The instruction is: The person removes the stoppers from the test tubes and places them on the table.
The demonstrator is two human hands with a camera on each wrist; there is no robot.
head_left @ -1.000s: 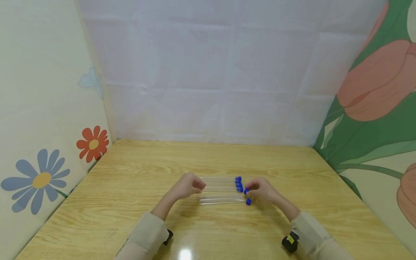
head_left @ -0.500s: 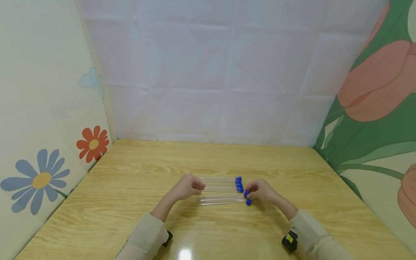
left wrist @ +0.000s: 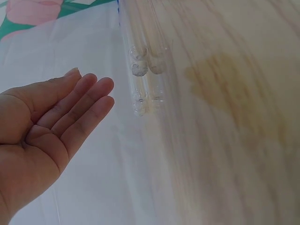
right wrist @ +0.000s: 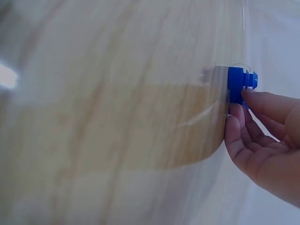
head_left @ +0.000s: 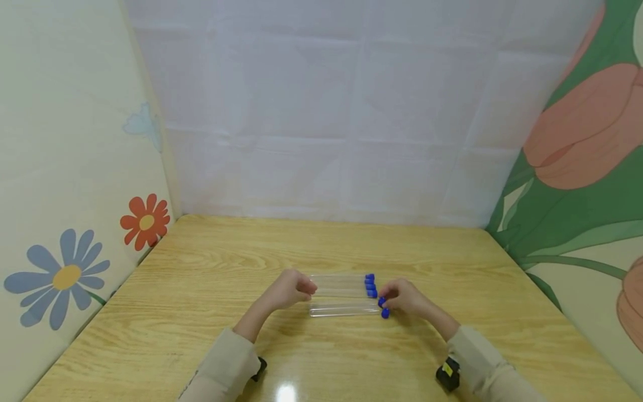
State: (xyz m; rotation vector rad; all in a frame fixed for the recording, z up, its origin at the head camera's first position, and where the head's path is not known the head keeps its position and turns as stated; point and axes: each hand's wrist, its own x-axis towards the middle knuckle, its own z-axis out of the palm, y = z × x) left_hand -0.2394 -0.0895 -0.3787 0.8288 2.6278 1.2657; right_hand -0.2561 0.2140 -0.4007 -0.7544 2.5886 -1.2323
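Observation:
Clear test tubes (head_left: 341, 310) lie on the wooden table, one group in front. Behind it, several more tubes (head_left: 339, 286) lie side by side with blue caps (head_left: 370, 286) at their right ends. My left hand (head_left: 291, 289) hovers by their rounded ends, touching nothing; in the left wrist view its fingers (left wrist: 89, 112) are loosely extended beside the tube ends (left wrist: 143, 68). My right hand (head_left: 404, 296) pinches a blue stopper (head_left: 382, 302) between thumb and fingers, beside the front tubes' right ends. Another blue stopper (head_left: 385, 313) sits just in front of it.
The wood-grain table (head_left: 201, 251) extends around the tubes. A white cloth (head_left: 321, 111) hangs behind it, and flower-printed panels (head_left: 65, 167) stand at the sides. Black wrist cameras (head_left: 448, 374) are strapped below both sleeves.
My right hand has brought the blue stopper slightly toward me, down beside the other loose stopper. My left hand has barely moved.

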